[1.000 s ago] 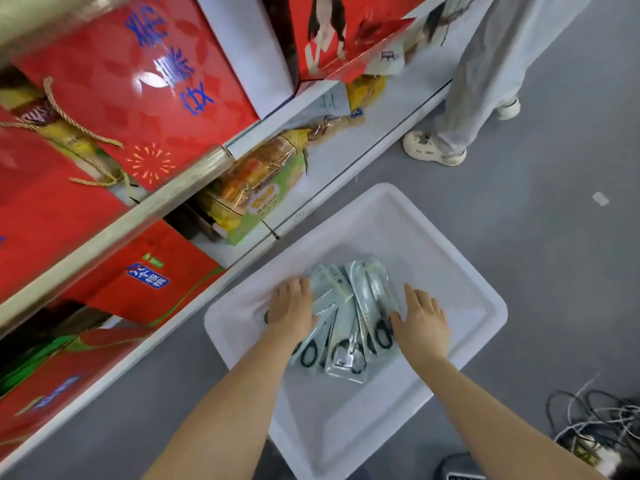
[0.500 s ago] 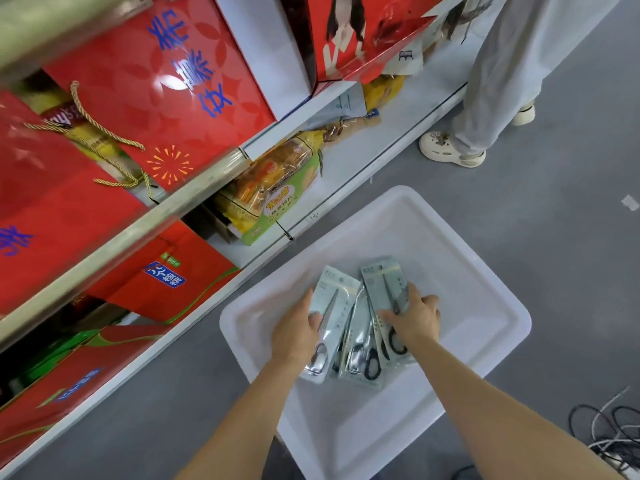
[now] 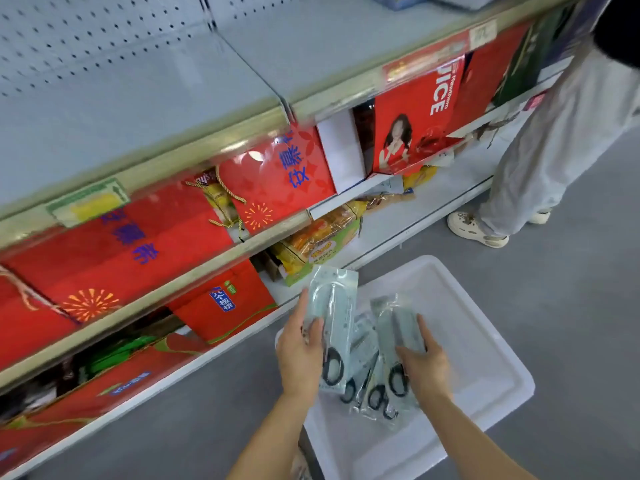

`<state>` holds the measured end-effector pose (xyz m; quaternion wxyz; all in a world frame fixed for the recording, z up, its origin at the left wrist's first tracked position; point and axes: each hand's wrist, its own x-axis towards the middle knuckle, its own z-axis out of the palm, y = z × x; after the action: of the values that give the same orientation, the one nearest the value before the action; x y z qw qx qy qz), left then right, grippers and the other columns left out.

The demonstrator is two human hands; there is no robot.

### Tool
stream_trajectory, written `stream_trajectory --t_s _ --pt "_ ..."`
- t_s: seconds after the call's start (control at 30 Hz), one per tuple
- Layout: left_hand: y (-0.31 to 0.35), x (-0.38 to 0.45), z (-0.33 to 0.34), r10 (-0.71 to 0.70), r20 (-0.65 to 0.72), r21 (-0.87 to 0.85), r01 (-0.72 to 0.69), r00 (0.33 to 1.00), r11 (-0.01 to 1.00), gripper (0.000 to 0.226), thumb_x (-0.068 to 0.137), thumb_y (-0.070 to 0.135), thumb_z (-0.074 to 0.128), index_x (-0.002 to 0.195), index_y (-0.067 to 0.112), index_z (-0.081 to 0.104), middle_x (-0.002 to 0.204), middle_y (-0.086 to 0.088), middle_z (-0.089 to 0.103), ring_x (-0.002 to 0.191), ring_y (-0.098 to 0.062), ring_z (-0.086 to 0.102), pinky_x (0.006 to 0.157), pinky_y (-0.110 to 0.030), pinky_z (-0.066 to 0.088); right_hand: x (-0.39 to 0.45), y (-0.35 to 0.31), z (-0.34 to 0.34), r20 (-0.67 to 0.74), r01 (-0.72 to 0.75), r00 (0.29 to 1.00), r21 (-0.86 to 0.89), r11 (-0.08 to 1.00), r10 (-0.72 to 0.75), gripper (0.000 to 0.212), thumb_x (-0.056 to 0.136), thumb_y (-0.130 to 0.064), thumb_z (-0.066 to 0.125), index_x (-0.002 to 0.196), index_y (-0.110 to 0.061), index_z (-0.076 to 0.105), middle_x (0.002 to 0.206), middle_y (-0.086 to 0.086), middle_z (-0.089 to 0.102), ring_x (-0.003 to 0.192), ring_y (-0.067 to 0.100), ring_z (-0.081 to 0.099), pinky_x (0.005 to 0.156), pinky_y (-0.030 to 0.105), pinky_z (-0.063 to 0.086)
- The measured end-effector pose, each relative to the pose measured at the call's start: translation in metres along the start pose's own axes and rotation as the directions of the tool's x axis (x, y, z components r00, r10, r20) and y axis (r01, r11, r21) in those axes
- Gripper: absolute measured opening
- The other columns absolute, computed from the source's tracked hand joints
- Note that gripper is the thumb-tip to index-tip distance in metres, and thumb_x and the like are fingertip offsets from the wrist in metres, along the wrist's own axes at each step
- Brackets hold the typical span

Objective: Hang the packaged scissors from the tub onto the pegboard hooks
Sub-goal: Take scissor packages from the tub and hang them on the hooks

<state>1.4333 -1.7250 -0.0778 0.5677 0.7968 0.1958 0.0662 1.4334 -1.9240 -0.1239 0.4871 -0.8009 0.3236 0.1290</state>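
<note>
Down at the floor, a white plastic tub [image 3: 485,341] sits on the grey floor [image 3: 571,271] just beside the bottom shelf of a store rack. The left hand [image 3: 299,358] is clamped on one packaged pair of scissors [image 3: 334,327], thumb along its left edge and fingers [image 3: 313,329] curled over the front; the pack is raised, its top end reaching past the tub's near rim toward the shelf, black handles pointing back at the person. The right hand [image 3: 424,362] grips a fanned bundle of scissor packs [image 3: 381,375], fingers closed over the upper pack and the rest splayed beneath it, black handles low and toward the wrist. Whether the lowest packs of the bundle touch the tub's bottom cannot be told.

Above the shelves, at top left, a pale grey pegboard [image 3: 86,46] with rows of small holes backs the rack. Under it a shelf edge strip [image 3: 207,150] runs slantwise across the view. Red gift boxes [image 3: 277,174] with blue characters and firework prints fill the shelves below, one with a gold rope handle [image 3: 221,188]. A red juice carton [image 3: 415,123] stands to their right, and a bagged snack pack [image 3: 322,240] in yellow and green lies on the bottom shelf near the tub. At right a second person stands in light grey trousers [image 3: 554,150] and a pale clog shoe [image 3: 474,230].
</note>
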Motion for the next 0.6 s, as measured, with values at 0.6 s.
stream_trajectory --t_s 0.6 --pt "0.235 0.078 -0.224 0.239 -0.703 -0.103 -0.428 0.67 0.898 0.049 0.095 0.022 0.061 0.141 0.032 0.05 0.127 0.006 0.064 0.111 -0.019 0.062 0.1 -0.037 0.049 -0.177 -0.35 0.02 0.031 0.645 0.602 0.571 0.509 -0.798 0.067 0.084 -0.006 0.069 0.143 -0.027 0.046 0.135 -0.018 0.05 0.095 -0.025 0.053 0.075 0.002 0.047"
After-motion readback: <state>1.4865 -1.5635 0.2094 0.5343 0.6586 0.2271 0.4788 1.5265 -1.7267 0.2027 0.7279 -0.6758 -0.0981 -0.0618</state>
